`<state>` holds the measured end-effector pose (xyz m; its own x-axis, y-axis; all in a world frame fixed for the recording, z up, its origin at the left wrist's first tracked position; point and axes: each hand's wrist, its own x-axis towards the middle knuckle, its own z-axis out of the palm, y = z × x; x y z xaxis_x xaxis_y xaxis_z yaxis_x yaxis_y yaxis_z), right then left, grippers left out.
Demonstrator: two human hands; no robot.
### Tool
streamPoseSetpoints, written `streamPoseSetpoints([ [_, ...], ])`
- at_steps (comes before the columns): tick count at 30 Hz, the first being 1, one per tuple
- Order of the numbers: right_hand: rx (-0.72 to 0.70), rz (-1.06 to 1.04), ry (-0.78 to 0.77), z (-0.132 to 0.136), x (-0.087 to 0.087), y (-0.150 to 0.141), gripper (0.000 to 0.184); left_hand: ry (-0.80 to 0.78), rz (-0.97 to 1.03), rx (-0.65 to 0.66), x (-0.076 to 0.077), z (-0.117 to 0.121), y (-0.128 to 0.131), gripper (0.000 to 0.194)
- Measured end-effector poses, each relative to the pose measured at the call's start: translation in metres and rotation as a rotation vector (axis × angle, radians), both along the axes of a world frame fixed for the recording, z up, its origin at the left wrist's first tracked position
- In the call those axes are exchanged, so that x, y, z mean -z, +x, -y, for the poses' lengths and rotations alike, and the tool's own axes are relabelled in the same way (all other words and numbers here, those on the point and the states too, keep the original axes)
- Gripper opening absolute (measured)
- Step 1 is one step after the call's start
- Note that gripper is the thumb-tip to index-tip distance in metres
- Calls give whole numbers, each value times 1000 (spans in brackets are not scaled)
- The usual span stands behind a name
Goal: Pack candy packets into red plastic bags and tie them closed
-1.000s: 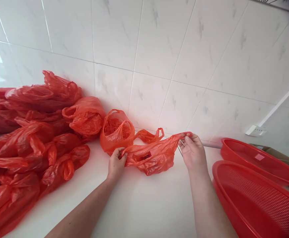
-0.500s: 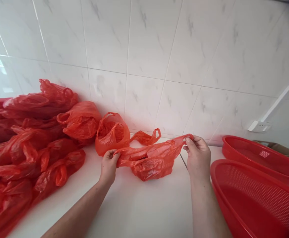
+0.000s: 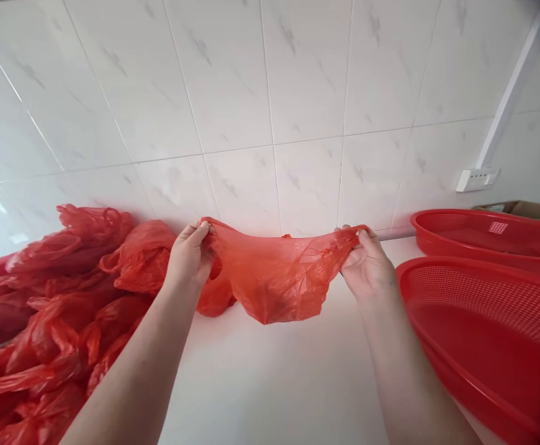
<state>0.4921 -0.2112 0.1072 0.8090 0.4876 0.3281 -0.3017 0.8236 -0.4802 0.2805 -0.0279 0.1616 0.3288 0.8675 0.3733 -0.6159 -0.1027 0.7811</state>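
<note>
A thin red plastic bag [image 3: 279, 278] hangs stretched between my two hands above the white table [image 3: 279, 383]. My left hand [image 3: 190, 250] pinches its upper left corner, thumb on top. At the upper right corner, my right hand [image 3: 367, 259] is closed on the bag's edge. The bag's top edge sags between the hands and its crumpled lower part hangs in the middle. Partly hidden behind my left hand and the held bag stands another red plastic bag [image 3: 216, 296].
Many red plastic bags [image 3: 56, 334] are heaped on the left. Two red plastic baskets [image 3: 474, 364] with perforated sides stand on the right, a cardboard box [image 3: 529, 210] behind them. The tiled wall [image 3: 237, 185] closes off the back, with a socket [image 3: 476, 179] on it.
Both hands have raised the bag's corners, the left one most, and the bag is spread wider and flatter. The view has tilted and shifted.
</note>
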Motion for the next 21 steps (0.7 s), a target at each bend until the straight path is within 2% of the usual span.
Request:
streamPoseSetpoints([
  [2, -42, 52, 43, 5, -6, -2, 16, 118, 29, 35, -10, 6, 0, 18],
  [5, -6, 161, 8, 7, -11, -9, 21, 154, -9, 22, -9, 13, 1, 20],
  [8, 146, 208, -131, 4, -10, -14, 22, 94, -65, -36, 4, 14, 1, 21],
  [11, 405, 255, -248, 3, -8, -15, 14, 79, -57, -117, 15, 12, -2, 20],
  [13, 506, 287, -303, 5, -8, -15, 12, 94, -48, -156, 19, 11, -5, 20],
  [16, 402, 270, -344, 12, -12, -16, 13, 101, -71, -157, 19, 9, -9, 22],
  [21, 118, 347, -196, 22, -20, -21, 24, 92, -107, -134, 19, 7, -9, 30],
])
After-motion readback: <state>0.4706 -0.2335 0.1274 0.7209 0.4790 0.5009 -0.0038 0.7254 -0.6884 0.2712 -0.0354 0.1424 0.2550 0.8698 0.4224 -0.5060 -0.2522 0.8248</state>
